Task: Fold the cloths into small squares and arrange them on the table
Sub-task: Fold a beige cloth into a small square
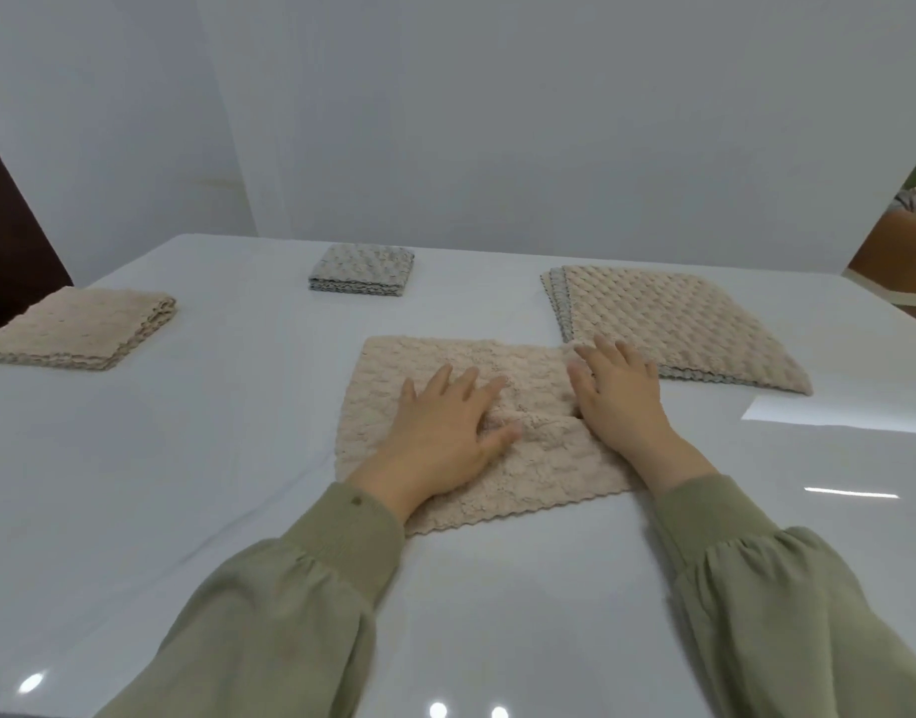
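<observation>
The beige cloth [538, 474] lies flat at the middle of the tabletop [186, 458], seemingly part-folded, with a flap edge running between the hands. The step looks like pressing that fold down. To do it well, sweep outward from the crease and square the scalloped edges before folding again.

The left hand [445, 432] and right hand [621, 401] rest palm-down on it, each grip apart and clasping nothing, fingers straight and slightly spread.

A folded beige stack [77, 329] sits at 10 o'clock, a small grey square [362, 269] at 11 and the unfolded pile [678, 329] at 2.
</observation>
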Motion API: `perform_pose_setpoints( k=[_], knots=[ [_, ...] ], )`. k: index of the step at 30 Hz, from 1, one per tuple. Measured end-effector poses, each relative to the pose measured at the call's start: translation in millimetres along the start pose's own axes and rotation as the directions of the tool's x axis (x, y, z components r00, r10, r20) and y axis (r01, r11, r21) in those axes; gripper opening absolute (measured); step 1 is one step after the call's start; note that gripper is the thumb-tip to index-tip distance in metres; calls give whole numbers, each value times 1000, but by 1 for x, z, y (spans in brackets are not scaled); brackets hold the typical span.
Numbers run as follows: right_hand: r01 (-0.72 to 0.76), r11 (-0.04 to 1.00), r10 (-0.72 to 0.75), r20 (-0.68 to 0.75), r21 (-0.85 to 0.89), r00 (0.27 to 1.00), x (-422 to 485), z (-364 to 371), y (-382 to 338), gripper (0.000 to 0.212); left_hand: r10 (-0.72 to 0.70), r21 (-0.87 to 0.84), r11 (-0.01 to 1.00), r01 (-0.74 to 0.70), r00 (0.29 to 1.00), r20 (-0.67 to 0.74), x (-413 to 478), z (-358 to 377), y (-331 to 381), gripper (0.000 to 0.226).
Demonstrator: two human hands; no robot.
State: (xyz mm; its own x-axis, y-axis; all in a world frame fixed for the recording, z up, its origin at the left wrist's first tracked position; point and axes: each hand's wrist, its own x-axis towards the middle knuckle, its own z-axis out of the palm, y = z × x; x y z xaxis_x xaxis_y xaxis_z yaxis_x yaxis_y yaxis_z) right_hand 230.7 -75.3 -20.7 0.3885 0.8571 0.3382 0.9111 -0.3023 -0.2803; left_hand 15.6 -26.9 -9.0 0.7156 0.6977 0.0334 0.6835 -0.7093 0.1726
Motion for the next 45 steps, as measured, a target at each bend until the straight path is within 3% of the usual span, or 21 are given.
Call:
perform_pose_setpoints(
  k=[3, 8, 15, 21, 23, 26, 28, 30, 35, 39, 42, 45],
  knots=[
    [10, 999, -6, 96, -37, 995, 12, 1, 7, 50, -61, 51, 997, 56, 994, 90, 9, 10, -6, 70],
    [13, 994, 13, 228, -110, 974, 32, 11, -1, 53, -197, 51, 979, 195, 980, 37, 24, 10, -14, 70],
    [-93, 972, 155, 290, -216, 944, 48, 6, 22, 54, -200, 47, 979, 199, 980, 14, 25, 12, -15, 71],
    [-228, 957, 263, 205, -181, 943, 45, 0, 43, 55, -178, 58, 982, 178, 984, 1, 26, 14, -18, 72],
    [-235, 970, 240, 122, -55, 963, 39, 0, 36, 53, -171, 52, 984, 170, 985, 3, 26, 13, -18, 71],
    [-164, 967, 193, -138, 197, 971, 20, -7, 15, 54, -154, 42, 987, 153, 988, 18, 24, 12, -19, 70],
    [-110, 949, 175, -203, 297, 963, 2, -17, -5, 54, -128, 42, 991, 127, 991, 42, 22, 11, -19, 68],
    [-90, 945, 139, -137, 315, 981, -18, -24, -24, 45, -78, 47, 996, 75, 994, 76, 20, 8, -21, 67],
    [34, 992, -55, 167, 122, 984, -62, -18, -42, 36, 40, 63, 997, -49, 989, 140, -2, 3, -20, 71],
    [125, 986, -142, 157, 113, 977, -76, -30, -42, 44, 21, 66, 997, -25, 998, 57, -21, -1, -16, 78],
    [233, 969, -247, 289, 82, 925, -93, -34, -44, 50, 3, 47, 999, -6, 998, 62, -41, -1, -15, 76],
    [247, 966, -183, 455, -83, 871, -105, -29, -41, 60, 4, 116, 993, -24, 986, 167, -62, 2, -16, 71]
  ],
)
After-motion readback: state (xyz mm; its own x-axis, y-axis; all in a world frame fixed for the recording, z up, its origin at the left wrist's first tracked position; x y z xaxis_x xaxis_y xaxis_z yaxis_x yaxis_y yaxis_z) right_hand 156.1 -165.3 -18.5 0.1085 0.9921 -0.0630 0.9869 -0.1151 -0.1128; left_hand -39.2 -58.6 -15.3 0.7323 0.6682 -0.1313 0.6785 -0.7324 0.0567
